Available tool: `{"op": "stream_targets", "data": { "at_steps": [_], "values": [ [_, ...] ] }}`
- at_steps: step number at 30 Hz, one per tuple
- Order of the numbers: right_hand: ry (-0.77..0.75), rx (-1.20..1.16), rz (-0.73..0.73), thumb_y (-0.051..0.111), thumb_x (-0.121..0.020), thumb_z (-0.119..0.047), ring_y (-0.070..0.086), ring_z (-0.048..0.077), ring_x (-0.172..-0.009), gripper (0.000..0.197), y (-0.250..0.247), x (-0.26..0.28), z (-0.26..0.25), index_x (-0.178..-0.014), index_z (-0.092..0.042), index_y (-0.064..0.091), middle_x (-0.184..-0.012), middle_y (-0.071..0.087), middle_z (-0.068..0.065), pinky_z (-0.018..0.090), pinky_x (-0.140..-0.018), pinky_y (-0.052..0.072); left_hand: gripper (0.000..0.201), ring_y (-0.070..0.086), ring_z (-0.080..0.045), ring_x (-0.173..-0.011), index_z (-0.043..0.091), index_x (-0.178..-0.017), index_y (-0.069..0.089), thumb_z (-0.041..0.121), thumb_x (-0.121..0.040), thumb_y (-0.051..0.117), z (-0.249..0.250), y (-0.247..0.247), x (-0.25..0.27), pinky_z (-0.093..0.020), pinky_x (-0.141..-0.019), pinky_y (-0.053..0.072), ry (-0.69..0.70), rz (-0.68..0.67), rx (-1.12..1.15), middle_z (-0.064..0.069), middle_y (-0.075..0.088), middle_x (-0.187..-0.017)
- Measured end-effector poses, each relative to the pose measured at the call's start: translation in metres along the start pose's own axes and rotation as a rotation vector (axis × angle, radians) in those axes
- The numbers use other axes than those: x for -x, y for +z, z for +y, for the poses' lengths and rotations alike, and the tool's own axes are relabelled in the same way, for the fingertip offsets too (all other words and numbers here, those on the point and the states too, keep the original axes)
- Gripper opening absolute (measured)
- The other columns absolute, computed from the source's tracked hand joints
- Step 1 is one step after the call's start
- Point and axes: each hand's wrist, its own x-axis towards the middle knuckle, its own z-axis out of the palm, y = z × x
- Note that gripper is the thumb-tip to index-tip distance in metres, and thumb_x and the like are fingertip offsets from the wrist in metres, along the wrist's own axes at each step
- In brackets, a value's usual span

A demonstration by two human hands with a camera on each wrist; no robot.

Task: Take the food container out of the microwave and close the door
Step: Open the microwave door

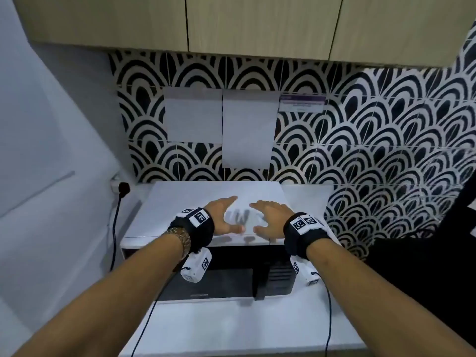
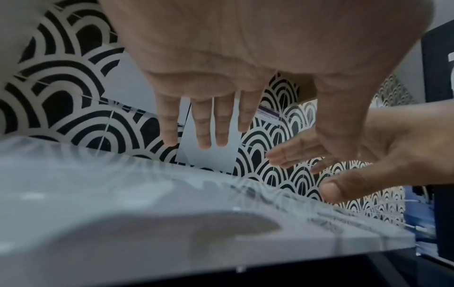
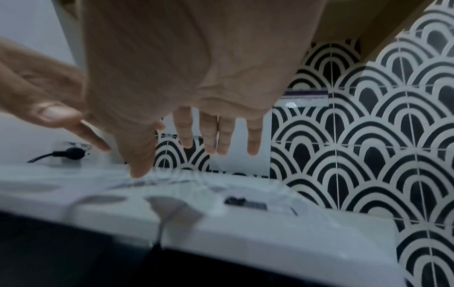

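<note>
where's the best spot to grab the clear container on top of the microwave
Probably its opposite side walls, one hand from each side: the clear container lies flat and low on the microwave and looks wide for a single hand. The left hand and right hand flank it, fingers open.
</note>
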Motion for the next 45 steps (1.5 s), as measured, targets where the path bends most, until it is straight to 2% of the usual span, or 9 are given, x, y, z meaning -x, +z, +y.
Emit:
{"op": "stream_targets", "data": {
  "at_steps": [5,10,13,17,19,22,28,32,45],
  "values": [
    [-0.046,-0.06,-0.05,0.04,-0.094,-0.058,0.018,0.02,-0.147,0.069,0.032,0.003,0.03,-0.151,-0.022,0.028,-0.16,0.022,0.005,0.042,-0.119,0.019,0.1,0.027,-0.024,-0.144,0.022,-0.153,0.013,0.071,-0.076,0.055,0.008,0.036,-0.004,-0.039,-0.117,0.025,-0.132,-0.033,-0.065,-0.006,0.024,-0.159],
    [-0.208,-0.064,-0.009,0.038,-0.086,-0.072,0.009,0.017,-0.149,0.082,0.045,0.001,0.062,-0.153,-0.027,0.019,-0.163,0.013,0.003,0.039,-0.122,0.007,0.108,0.005,-0.016,-0.149,0.026,-0.152,0.012,0.089,-0.066,0.026,0.027,0.077,0.0,-0.052,-0.119,0.003,-0.229,0.044,-0.228,0.001,0.008,-0.163],
    [-0.313,-0.018,0.0,0.03,-0.079,-0.081,0.0,0.014,-0.15,0.094,0.053,0.001,0.076,-0.154,-0.029,0.008,-0.164,0.003,0.001,0.041,-0.122,0.0,0.116,-0.004,-0.016,-0.149,0.027,-0.153,0.007,0.094,-0.061,0.029,0.04,0.099,0.013,-0.052,-0.119,-0.005,-0.252,0.117,-0.271,0.001,0.001,-0.163],
    [-0.367,-0.035,0.0,0.037,-0.079,-0.079,-0.004,0.015,-0.15,0.095,0.058,0.001,0.082,-0.154,-0.029,0.005,-0.164,-0.001,0.002,0.042,-0.122,-0.002,0.134,-0.009,-0.02,-0.149,0.026,-0.152,-0.003,0.1,-0.047,0.032,0.058,0.123,0.021,-0.055,-0.117,-0.009,-0.324,0.153,-0.374,-0.002,-0.007,-0.163],
    [-0.409,-0.022,0.018,0.042,-0.082,-0.072,-0.003,0.017,-0.15,0.092,0.059,0.001,0.086,-0.154,-0.028,0.005,-0.164,0.0,0.004,0.043,-0.122,-0.001,0.134,-0.009,-0.022,-0.149,0.024,-0.152,-0.003,0.098,-0.048,0.039,0.067,0.13,0.019,-0.056,-0.117,-0.009,-0.37,0.187,-0.379,-0.004,-0.006,-0.163],
    [-0.453,0.017,0.021,0.05,-0.08,-0.065,-0.005,0.018,-0.15,0.097,0.061,0.001,0.09,-0.154,-0.027,0.002,-0.164,-0.003,0.007,0.043,-0.122,-0.002,0.123,-0.008,-0.025,-0.149,0.021,-0.152,-0.003,0.078,-0.061,0.055,0.08,0.141,0.017,-0.056,-0.117,-0.01,-0.432,0.25,-0.385,-0.006,-0.005,-0.163],
    [-0.474,0.11,0.025,0.064,-0.068,-0.072,-0.004,0.024,-0.15,0.12,0.067,-0.006,0.092,-0.154,-0.023,-0.003,-0.163,-0.005,0.011,0.048,-0.122,0.003,0.113,-0.001,-0.03,-0.149,0.016,-0.151,0.006,0.056,-0.062,0.063,0.099,0.166,0.009,-0.06,-0.116,-0.005,-0.55,0.412,-0.349,-0.01,0.007,-0.162],
    [-0.464,0.123,0.035,0.069,-0.065,-0.069,-0.003,0.024,-0.15,0.123,0.07,-0.007,0.092,-0.154,-0.024,-0.003,-0.163,-0.004,0.011,0.047,-0.122,0.004,0.109,-0.004,-0.036,-0.148,0.014,-0.15,0.006,0.04,-0.064,0.069,0.11,0.173,-0.001,-0.064,-0.115,-0.002,-0.622,0.434,-0.308,-0.012,0.006,-0.161],
    [-0.464,0.1,0.075,0.072,-0.062,-0.067,0.001,0.023,-0.15,0.123,0.072,-0.009,0.094,-0.154,-0.025,0.001,-0.163,0.002,0.01,0.045,-0.122,0.005,0.108,-0.008,-0.038,-0.147,0.017,-0.15,0.007,0.036,-0.069,0.075,0.117,0.181,-0.01,-0.064,-0.115,-0.001,-0.678,0.457,-0.285,-0.015,0.001,-0.161]
  ]
}}
